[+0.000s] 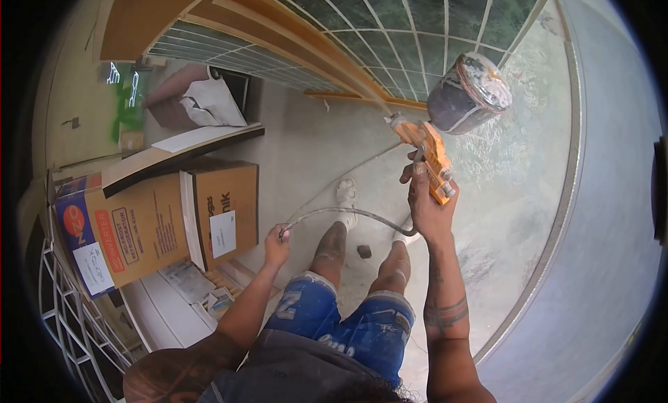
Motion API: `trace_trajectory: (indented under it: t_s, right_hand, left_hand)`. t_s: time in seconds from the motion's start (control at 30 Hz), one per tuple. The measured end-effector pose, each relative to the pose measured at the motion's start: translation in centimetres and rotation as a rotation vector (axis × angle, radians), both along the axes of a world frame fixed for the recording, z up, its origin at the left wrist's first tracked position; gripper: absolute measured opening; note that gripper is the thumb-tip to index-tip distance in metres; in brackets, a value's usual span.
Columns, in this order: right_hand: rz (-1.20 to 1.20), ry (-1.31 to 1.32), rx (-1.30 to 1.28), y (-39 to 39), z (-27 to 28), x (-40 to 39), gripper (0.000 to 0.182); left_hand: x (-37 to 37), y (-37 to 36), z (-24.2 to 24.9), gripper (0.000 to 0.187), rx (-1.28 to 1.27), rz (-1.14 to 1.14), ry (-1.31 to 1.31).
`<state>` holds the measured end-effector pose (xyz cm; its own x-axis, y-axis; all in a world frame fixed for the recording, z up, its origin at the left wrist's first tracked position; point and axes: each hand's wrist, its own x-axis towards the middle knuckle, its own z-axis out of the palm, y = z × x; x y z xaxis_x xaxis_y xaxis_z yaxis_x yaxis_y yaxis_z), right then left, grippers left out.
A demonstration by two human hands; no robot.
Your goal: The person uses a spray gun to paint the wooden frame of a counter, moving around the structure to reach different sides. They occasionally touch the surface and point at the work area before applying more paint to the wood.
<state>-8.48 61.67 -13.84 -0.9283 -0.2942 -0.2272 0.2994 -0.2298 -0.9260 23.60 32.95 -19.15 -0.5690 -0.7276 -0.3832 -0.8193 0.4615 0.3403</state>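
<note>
An orange spray gun [433, 156] is gripped by my right hand [428, 201], fingers wrapped round its handle, its nozzle pointing up and left toward a wooden frame [341, 51]. A faint mist shows at the nozzle. From the gun's lower end a dark hose [348, 210] curves left to my left hand [277, 245], which is closed round it. Just above and right of the gun is a stained paint bucket [470, 95] with a crusted top, near the green gridded panel [431, 27].
Large cardboard boxes [156, 222] stand at the left, beside a white metal rack [80, 312]. A board [174, 156] lies above them. A small dark lump [364, 251] sits on the floor [306, 138] between my feet. A grey wall [605, 194] rises at the right.
</note>
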Motion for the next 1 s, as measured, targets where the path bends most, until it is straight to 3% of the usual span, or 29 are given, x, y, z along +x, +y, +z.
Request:
trace_trajectory:
  t_s: [0.37, 0.47, 0.57, 0.73, 1.0]
  right_hand:
    - [-0.047, -0.101, 0.277, 0.7, -10.2, 0.5, 0.034]
    - [0.024, -0.251, 0.379, 1.7, -12.1, 0.3, 0.036]
    - [-0.03, -0.43, 0.313, 2.8, -12.1, 0.7, 0.036]
    - [-0.233, -0.266, 0.449, 6.4, -15.0, 2.9, 0.039]
    - [-0.319, -0.377, 0.496, 14.5, -17.0, 1.9, 0.036]
  left_hand:
    - [0.9, 0.6, -1.2, 0.021, -0.042, -0.106, 0.0]
    - [0.4, 0.8, -1.0, 0.022, -0.026, -0.1, 0.007]
    - [-0.6, 1.3, -0.7, 0.023, -0.02, -0.107, -0.024]
    - [-2.4, 1.6, -1.2, 0.023, -0.001, -0.19, -0.038]
    - [-8.0, 3.9, -0.6, 0.026, 0.133, -0.378, -0.252]
